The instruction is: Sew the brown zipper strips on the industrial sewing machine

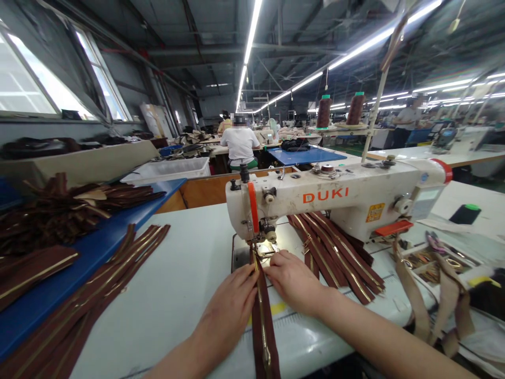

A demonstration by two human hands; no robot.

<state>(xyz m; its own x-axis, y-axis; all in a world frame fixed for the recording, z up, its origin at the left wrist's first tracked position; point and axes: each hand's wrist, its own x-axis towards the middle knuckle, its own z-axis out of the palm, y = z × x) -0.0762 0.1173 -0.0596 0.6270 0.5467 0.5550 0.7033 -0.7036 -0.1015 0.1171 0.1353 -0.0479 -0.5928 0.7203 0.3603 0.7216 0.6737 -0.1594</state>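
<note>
A brown zipper (261, 326) with gold teeth runs from below the needle of a white sewing machine (292, 197) down over the table's front edge. My left hand (235, 295) pinches its left side just in front of the presser foot (254, 247). On the other side, my right hand (294, 279) has its fingers curled together at the zipper's right edge, close to the lit needle plate (266, 248). The fingertips of both hands are partly hidden. A gold slider (266, 359) shows low on the zipper.
More brown zippers (339, 252) fan out under the machine arm. Others lie at the left (102, 284), beside a blue board (87, 258) piled with brown strips. At the right stand a parts tray (430, 263) and hanging beige straps (410, 295). A person in white (240, 145) sits ahead.
</note>
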